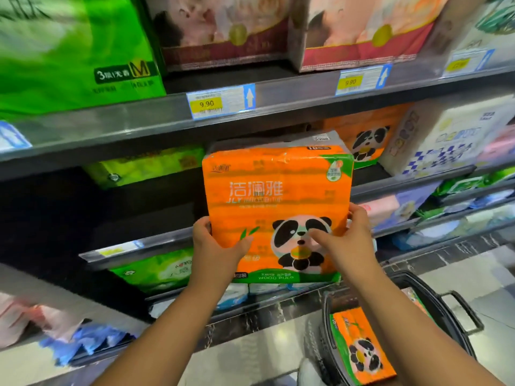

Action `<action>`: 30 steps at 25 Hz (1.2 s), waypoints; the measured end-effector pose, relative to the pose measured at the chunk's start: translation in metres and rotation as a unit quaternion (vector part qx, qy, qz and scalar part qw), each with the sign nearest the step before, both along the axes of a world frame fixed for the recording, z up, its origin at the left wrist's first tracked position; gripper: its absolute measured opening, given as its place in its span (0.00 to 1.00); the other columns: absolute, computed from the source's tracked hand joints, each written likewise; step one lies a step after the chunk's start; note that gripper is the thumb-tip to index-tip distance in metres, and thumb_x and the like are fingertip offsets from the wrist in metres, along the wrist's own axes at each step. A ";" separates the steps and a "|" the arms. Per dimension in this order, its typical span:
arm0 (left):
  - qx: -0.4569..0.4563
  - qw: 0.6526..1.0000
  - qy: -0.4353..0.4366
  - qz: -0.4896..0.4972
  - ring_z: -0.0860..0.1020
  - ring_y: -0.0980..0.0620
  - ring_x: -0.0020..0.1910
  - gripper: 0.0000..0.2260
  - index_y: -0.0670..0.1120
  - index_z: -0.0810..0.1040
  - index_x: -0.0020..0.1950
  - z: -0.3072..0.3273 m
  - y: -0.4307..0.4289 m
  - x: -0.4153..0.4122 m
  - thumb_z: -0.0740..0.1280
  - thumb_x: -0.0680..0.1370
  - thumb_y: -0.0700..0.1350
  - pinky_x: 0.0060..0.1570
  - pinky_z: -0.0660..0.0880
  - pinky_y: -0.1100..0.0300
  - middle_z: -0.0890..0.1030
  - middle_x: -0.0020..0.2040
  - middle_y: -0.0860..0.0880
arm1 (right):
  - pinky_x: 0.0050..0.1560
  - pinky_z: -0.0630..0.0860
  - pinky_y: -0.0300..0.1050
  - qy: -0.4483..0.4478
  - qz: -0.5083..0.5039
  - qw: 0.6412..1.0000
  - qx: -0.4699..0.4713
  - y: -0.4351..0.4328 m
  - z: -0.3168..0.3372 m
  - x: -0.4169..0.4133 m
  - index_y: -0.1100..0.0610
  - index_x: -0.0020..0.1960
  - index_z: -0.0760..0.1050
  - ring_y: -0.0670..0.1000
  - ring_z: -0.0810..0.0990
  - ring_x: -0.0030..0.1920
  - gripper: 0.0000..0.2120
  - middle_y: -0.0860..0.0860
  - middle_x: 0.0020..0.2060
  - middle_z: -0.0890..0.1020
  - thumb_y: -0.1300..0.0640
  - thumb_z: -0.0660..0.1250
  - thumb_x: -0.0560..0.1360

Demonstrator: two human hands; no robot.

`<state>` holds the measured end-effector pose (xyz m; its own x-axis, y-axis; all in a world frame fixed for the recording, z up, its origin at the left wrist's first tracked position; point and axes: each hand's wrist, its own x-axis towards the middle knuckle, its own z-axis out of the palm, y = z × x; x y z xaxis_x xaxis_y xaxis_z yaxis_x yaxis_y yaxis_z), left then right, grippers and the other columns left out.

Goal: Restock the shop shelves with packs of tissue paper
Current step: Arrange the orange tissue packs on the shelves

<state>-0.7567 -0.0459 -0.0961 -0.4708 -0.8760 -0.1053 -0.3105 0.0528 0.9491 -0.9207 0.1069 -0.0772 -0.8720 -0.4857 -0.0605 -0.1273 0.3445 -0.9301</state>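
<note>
**Orange pack held up at the middle shelf**

Head view: both hands hold an orange tissue pack (276,207) upright in front of the middle shelf (404,186). The left hand (214,246) grips its lower left edge, at 8 o'clock on the pack. Its thumb lies flat on the front and the other fingers curl out of sight behind. The right hand (345,240) grips the right edge at 4 o'clock, with the thumb laid across the printed panda and the fingers wrapped behind.

The pack's long axis runs 12 to 6, and its top leans away toward the shelf. The coming move turns on the dark gap (145,201) behind the pack at 9 o'clock. A matching pack (367,140) sits at 1 o'clock. The left hand is nearer the gap, so the push likely goes forward and slightly left.

At 5 o'clock a black basket (429,291) holds a spare orange pack (359,349).
</note>
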 end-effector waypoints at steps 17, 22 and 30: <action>-0.029 0.985 0.129 0.114 0.79 0.66 0.48 0.25 0.49 0.63 0.61 0.009 -0.005 -0.023 0.74 0.72 0.39 0.45 0.75 0.68 0.77 0.51 0.60 | 0.39 0.74 0.26 0.002 0.113 0.989 -0.100 -0.040 0.007 -0.048 0.53 0.58 0.62 0.38 0.78 0.47 0.21 0.47 0.48 0.77 0.63 0.71 0.74; -0.048 0.981 0.138 0.131 0.77 0.67 0.51 0.26 0.48 0.62 0.61 -0.001 0.012 -0.019 0.73 0.71 0.37 0.52 0.77 0.64 0.75 0.54 0.57 | 0.38 0.72 0.23 0.001 0.127 0.986 -0.111 -0.038 0.006 -0.051 0.55 0.57 0.63 0.30 0.76 0.43 0.20 0.45 0.47 0.76 0.63 0.71 0.73; -0.057 0.965 0.223 0.125 0.77 0.55 0.58 0.30 0.54 0.64 0.57 0.000 0.010 -0.020 0.78 0.64 0.41 0.61 0.73 0.59 0.77 0.55 0.49 | 0.56 0.73 0.37 0.063 0.084 0.977 -0.188 -0.033 0.003 -0.050 0.44 0.56 0.63 0.44 0.76 0.55 0.24 0.46 0.53 0.75 0.64 0.71 0.72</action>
<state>-0.7769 -0.0364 -0.0956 -0.2199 -0.9618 0.1633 0.1105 0.1418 0.9837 -0.9709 0.0739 -0.0740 -0.7670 -0.5902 0.2518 -0.2740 -0.0535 -0.9602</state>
